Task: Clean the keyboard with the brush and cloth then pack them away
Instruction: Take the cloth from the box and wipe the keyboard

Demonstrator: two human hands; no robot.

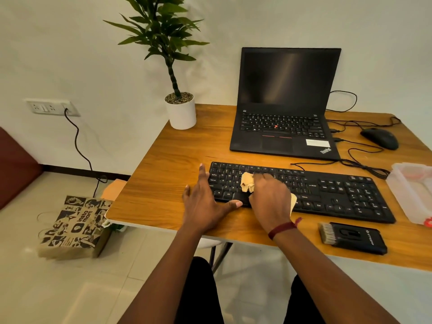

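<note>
A black full-size keyboard lies along the front of the wooden table. My right hand presses a crumpled beige cloth onto the keyboard's left half; a corner of the cloth shows under my palm. My left hand rests flat at the keyboard's left end, fingers spread, thumb against its front edge. A black brush with grey bristles lies on the table in front of the keyboard's right part, untouched.
An open black laptop stands behind the keyboard, a black mouse and cables to its right. A clear plastic box sits at the right edge. A potted plant stands at the back left corner. A paper bag is on the floor.
</note>
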